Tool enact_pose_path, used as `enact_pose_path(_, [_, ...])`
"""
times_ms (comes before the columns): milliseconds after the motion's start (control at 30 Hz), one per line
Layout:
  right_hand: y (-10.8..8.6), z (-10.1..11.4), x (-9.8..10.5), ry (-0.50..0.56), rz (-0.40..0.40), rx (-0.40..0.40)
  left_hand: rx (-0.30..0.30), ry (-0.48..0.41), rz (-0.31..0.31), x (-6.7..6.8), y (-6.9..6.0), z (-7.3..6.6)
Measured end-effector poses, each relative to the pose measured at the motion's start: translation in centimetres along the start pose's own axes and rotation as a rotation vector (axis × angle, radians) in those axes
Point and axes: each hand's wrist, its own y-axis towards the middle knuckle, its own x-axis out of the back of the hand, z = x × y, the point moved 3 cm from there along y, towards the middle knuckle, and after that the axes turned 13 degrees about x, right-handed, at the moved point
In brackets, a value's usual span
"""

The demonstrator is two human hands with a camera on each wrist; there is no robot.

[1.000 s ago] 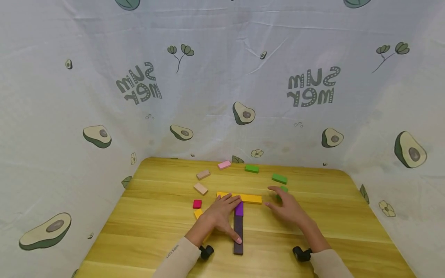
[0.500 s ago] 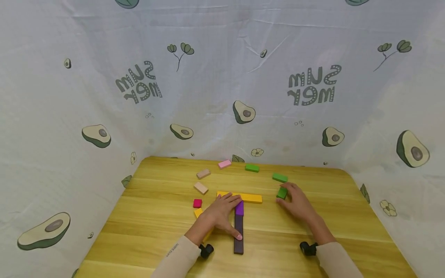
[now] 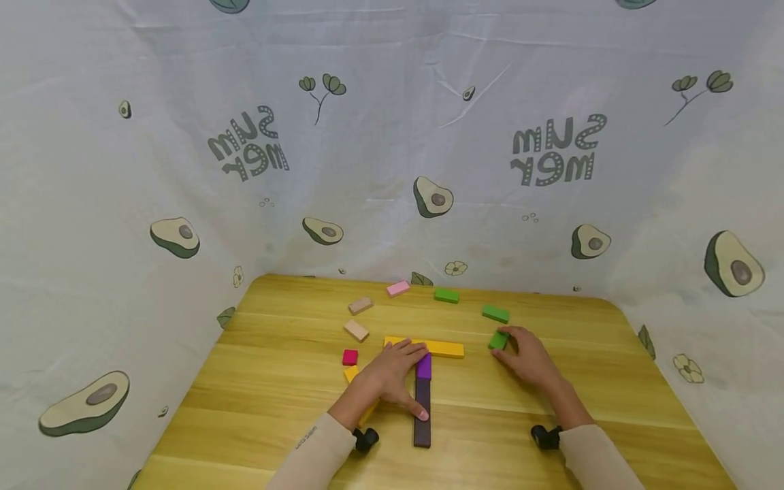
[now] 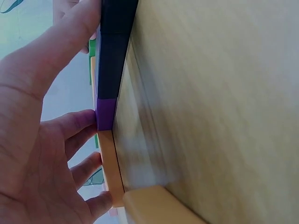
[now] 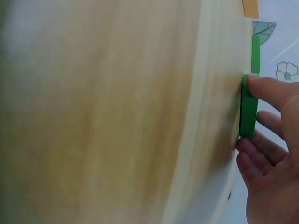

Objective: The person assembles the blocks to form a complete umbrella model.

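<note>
My left hand (image 3: pixel 390 378) rests on a row of blocks with its fingers spread. Its fingertips touch the long yellow block (image 3: pixel 447 349) and the purple block (image 3: pixel 424 366), and its thumb lies on the dark block strip (image 3: pixel 422 432). Purple and dark pieces run in line toward me from the yellow bar, forming a T. In the left wrist view the dark strip (image 4: pixel 114 65) shows a seam. My right hand (image 3: pixel 529 357) pinches a small green block (image 3: pixel 499 339) between thumb and fingers. That block (image 5: pixel 249 109) lies on or very close to the tabletop.
Two more green blocks (image 3: pixel 495 313), a pink block (image 3: pixel 398 288), two beige blocks (image 3: pixel 356 331) and a red block (image 3: pixel 350 357) lie around the T. Another yellow block (image 3: pixel 351 373) is partly hidden under my left forearm. A printed cloth (image 3: pixel 392 136) hangs behind the wooden table (image 3: pixel 245 408).
My right hand has moved right to the nearest green block and now pinches it, having hovered open beside it earlier. The left hand stays in place on the blocks.
</note>
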Motion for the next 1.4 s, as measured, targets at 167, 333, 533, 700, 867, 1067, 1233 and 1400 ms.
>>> enact_pose_path(167, [-0.2,0.0,-0.2,0.033,-0.009,-0.003,0.012,0.004,0.003,0.0,-0.1,-0.2])
enact_pose_path(333, [-0.1,0.8,-0.4,0.044,-0.029,0.026,0.021,0.004,0.006,0.2,-0.1,-0.2])
enact_pose_path(533, [0.1,1.8,-0.7,0.070,-0.046,0.069,0.018,0.010,0.004,0.1,0.2,-0.1])
enact_pose_path(700, [0.5,2.4,-1.0,0.097,-0.042,0.070,0.010,-0.003,0.005,0.2,0.2,-0.2])
enact_pose_path(867, [1.0,2.6,-1.6,0.103,-0.028,0.085,0.012,-0.010,0.009,0.4,0.3,-0.3])
enact_pose_path(1067, [1.6,2.9,-2.3,0.120,-0.012,0.092,0.009,0.002,0.001,0.7,0.3,-0.4])
enact_pose_path(1233, [1.8,3.2,-2.6,0.116,-0.006,0.094,0.013,0.007,0.006,0.7,0.3,-0.5])
enact_pose_path(1400, [1.7,3.3,-2.7,0.109,0.005,0.097,0.016,0.013,0.003,0.6,0.3,-0.5])
